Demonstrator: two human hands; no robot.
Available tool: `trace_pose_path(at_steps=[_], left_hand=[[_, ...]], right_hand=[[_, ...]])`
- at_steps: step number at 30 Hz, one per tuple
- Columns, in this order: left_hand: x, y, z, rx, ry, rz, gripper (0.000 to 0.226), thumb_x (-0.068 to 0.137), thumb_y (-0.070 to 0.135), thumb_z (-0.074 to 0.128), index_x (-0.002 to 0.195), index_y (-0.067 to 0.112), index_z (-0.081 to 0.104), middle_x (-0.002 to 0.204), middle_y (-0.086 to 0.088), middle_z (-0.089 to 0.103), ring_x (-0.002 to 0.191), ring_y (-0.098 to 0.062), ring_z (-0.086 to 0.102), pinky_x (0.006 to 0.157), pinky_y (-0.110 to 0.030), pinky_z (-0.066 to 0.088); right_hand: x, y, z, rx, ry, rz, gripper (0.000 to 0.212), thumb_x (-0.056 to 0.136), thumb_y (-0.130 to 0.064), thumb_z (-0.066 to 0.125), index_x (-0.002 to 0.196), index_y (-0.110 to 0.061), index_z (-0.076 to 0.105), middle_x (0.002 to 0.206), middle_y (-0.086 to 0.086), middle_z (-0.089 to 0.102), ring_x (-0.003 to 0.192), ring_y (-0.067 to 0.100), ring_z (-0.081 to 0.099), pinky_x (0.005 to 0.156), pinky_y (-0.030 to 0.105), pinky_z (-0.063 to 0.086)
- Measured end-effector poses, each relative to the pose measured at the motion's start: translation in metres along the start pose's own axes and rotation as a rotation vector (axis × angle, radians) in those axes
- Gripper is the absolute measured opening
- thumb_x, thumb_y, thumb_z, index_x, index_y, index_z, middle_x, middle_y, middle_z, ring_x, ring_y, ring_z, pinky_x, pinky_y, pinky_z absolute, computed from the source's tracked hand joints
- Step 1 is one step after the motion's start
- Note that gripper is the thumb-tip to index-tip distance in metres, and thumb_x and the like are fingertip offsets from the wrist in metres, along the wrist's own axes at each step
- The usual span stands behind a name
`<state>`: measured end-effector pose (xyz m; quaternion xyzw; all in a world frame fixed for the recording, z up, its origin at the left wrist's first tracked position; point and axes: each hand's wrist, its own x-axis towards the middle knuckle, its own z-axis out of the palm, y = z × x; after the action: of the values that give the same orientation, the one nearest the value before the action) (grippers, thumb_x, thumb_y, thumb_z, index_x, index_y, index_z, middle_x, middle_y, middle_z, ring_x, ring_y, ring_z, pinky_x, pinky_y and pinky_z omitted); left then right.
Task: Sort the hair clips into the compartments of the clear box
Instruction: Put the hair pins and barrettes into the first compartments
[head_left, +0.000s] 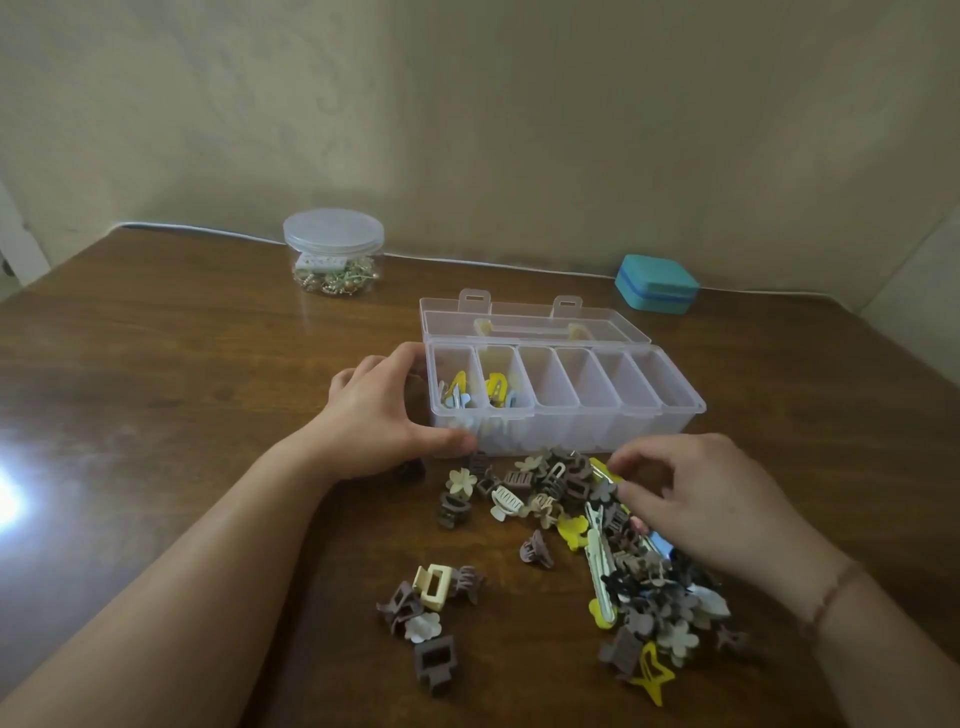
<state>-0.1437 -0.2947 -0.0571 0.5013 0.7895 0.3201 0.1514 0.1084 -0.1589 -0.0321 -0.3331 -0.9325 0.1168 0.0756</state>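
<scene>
A clear box (670, 415) with several compartments stands open on the table, its lid folded back. Its two leftmost compartments hold yellow and pale snap clips (460, 389). My left hand (379, 415) grips the box's left end, thumb on the front wall. In front of the box lies a scattered pile of hair clips (550, 493) in brown, cream and yellow. My right hand (711, 499) hovers over the pile's right side, fingers curled, its thumb and forefinger at a yellow clip (602, 467); whether they pinch it is unclear.
A round clear jar (333, 252) of small trinkets stands at the back left. A teal case (656, 283) sits at the back right near the wall. A smaller group of claw clips (426, 608) lies nearer me.
</scene>
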Motion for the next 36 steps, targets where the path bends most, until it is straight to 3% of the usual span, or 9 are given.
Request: trace_pose_path(at_steps=[4, 9, 13, 21, 25, 28, 31, 34, 36], left_hand=[[-0.002, 0.004, -0.001, -0.004, 0.013, -0.020, 0.084, 0.067, 0.056, 0.078, 0.137, 0.035, 0.036, 0.097, 0.038, 0.025, 0.111, -0.001, 0.022, 0.111, -0.036, 0.015], [-0.003, 0.005, -0.002, -0.013, 0.003, -0.026, 0.085, 0.067, 0.055, 0.078, 0.138, 0.035, 0.035, 0.097, 0.037, 0.026, 0.112, -0.001, 0.021, 0.112, -0.037, 0.015], [-0.003, 0.005, -0.002, -0.014, 0.004, -0.026, 0.084, 0.067, 0.055, 0.078, 0.137, 0.036, 0.035, 0.097, 0.036, 0.026, 0.110, -0.001, 0.021, 0.111, -0.038, 0.016], [-0.002, 0.002, -0.001, -0.021, 0.002, -0.021, 0.086, 0.067, 0.057, 0.077, 0.138, 0.037, 0.034, 0.116, 0.021, 0.035, 0.112, -0.001, 0.022, 0.113, -0.038, 0.015], [-0.002, 0.002, -0.002, -0.023, -0.005, -0.024, 0.086, 0.067, 0.058, 0.077, 0.138, 0.037, 0.034, 0.116, 0.021, 0.035, 0.113, -0.001, 0.022, 0.113, -0.038, 0.014], [-0.002, 0.002, -0.003, -0.016, -0.002, -0.020, 0.086, 0.066, 0.059, 0.077, 0.138, 0.037, 0.034, 0.116, 0.021, 0.035, 0.114, -0.002, 0.024, 0.113, -0.038, 0.014], [-0.002, 0.004, -0.003, -0.023, 0.006, -0.019, 0.085, 0.067, 0.056, 0.079, 0.137, 0.038, 0.034, 0.109, 0.027, 0.033, 0.112, -0.001, 0.023, 0.108, -0.033, 0.015], [-0.002, 0.005, -0.003, -0.035, -0.002, -0.031, 0.085, 0.067, 0.053, 0.080, 0.137, 0.039, 0.034, 0.098, 0.038, 0.025, 0.104, 0.004, 0.018, 0.105, -0.031, 0.017], [-0.002, 0.005, -0.002, -0.040, -0.006, -0.037, 0.085, 0.067, 0.053, 0.080, 0.137, 0.040, 0.034, 0.098, 0.040, 0.025, 0.101, 0.007, 0.017, 0.107, -0.033, 0.018]], right_hand=[[0.005, -0.005, 0.002, -0.112, -0.004, 0.035, 0.009, 0.084, -0.040, 0.064, 0.092, -0.043, 0.062, 0.067, -0.017, 0.065, 0.048, 0.001, 0.052, 0.049, 0.021, 0.044], [0.013, -0.010, -0.002, -0.146, -0.081, 0.058, 0.016, 0.082, -0.039, 0.062, 0.097, -0.043, 0.061, 0.083, -0.021, 0.064, 0.076, 0.000, 0.059, 0.060, 0.023, 0.048], [0.012, -0.012, 0.000, -0.172, -0.044, 0.042, 0.008, 0.087, -0.042, 0.058, 0.089, -0.042, 0.065, 0.086, -0.019, 0.063, 0.076, 0.002, 0.059, 0.062, 0.026, 0.052], [0.005, -0.027, -0.019, 0.132, 0.393, -0.127, 0.008, 0.082, -0.028, 0.071, 0.090, -0.029, 0.073, 0.066, -0.023, 0.055, 0.056, 0.003, 0.053, 0.045, 0.011, 0.035], [0.043, -0.050, -0.017, 0.205, 0.508, -0.188, 0.006, 0.082, -0.028, 0.073, 0.087, -0.030, 0.071, 0.061, -0.022, 0.053, 0.053, 0.003, 0.049, 0.048, 0.019, 0.037], [0.066, -0.063, -0.006, 0.116, 0.443, -0.260, 0.007, 0.084, -0.037, 0.069, 0.083, -0.030, 0.069, 0.070, -0.018, 0.060, 0.060, -0.007, 0.043, 0.053, 0.017, 0.030], [0.063, -0.059, -0.006, 0.190, 0.377, -0.339, 0.019, 0.087, -0.042, 0.061, 0.083, -0.028, 0.072, 0.074, -0.015, 0.067, 0.060, 0.000, 0.054, 0.051, 0.023, 0.043], [0.051, -0.033, -0.027, 0.262, 0.499, -0.256, 0.010, 0.087, -0.033, 0.064, 0.081, -0.028, 0.071, 0.074, -0.012, 0.068, 0.065, 0.014, 0.062, 0.056, 0.032, 0.050], [0.042, -0.008, -0.046, 0.209, 0.347, -0.119, 0.010, 0.082, -0.029, 0.071, 0.073, -0.033, 0.069, 0.068, -0.013, 0.067, 0.066, 0.007, 0.062, 0.057, 0.029, 0.050]])
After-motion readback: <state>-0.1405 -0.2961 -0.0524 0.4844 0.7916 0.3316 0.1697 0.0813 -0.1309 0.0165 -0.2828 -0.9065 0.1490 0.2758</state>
